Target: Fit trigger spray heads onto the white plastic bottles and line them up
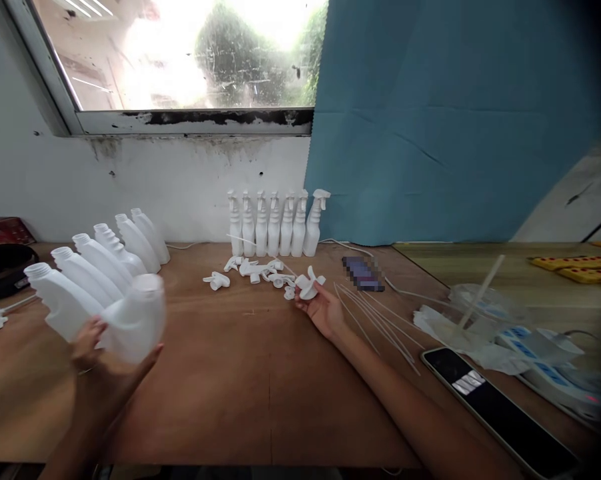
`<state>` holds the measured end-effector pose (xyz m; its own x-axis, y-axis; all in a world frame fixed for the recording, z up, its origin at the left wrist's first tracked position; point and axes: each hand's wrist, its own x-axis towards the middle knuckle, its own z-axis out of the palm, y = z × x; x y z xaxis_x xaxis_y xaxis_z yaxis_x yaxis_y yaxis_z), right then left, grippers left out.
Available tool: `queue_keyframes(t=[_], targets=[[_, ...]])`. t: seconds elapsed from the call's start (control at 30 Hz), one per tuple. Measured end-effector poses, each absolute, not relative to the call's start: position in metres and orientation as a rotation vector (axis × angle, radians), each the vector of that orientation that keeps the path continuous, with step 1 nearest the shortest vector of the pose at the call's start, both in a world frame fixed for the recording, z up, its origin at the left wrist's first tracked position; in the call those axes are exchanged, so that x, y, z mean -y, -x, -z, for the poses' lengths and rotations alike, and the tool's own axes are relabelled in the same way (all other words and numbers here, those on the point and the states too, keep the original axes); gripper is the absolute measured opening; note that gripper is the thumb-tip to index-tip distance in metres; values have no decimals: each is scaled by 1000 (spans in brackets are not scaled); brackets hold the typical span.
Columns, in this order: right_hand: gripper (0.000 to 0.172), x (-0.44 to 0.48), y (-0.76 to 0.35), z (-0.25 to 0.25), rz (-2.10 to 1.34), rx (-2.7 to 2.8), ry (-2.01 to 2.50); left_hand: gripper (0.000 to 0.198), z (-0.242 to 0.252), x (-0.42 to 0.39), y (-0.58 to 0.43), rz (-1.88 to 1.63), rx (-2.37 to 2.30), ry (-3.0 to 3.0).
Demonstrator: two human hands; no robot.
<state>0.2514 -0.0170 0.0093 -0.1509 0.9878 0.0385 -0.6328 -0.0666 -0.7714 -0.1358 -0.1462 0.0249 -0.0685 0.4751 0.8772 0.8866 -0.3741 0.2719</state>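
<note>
My left hand (98, 360) is wrapped around a white plastic bottle (135, 320), which is open at the top and blurred by motion. Just behind it, a row of open white bottles (98, 267) stands on the left side of the table. At the middle right, my right hand (323, 310) pinches a white spray trigger head (309, 283) in its fingers. Loose trigger heads (253, 268) lie in a small heap to the left of that hand. Thin white dip tubes (380, 320) are spread on the wood to its right.
Several white bottles with trigger heads fitted (274, 227) stand against the wall. A smartphone (495, 407) lies at the front right, near a power strip (540, 367) and a clear plastic cup with a straw (485, 300). A pixelated flat item (363, 273) lies farther back.
</note>
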Motion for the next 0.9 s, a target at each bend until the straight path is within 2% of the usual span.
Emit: queue_keyframes(t=[0.07, 0.2, 0.37, 0.53, 0.9], targets=[[20, 12, -260, -13, -1486, 764, 630, 87, -36, 120, 111, 1281, 1372, 1984], [28, 2, -287, -19, -1304, 746, 669, 71, -46, 55, 77, 1129, 1292, 2189], [27, -9, -325, -21, -1137, 727, 718, 70, -20, -7, 67, 1144, 1126, 2270], [20, -16, -345, -15, -1064, 735, 762, 69, 1, -16, 76, 1076, 1124, 2283], [16, -19, -344, -6, -969, 752, 882, 67, 0, -9, 83, 1088, 1242, 2277]])
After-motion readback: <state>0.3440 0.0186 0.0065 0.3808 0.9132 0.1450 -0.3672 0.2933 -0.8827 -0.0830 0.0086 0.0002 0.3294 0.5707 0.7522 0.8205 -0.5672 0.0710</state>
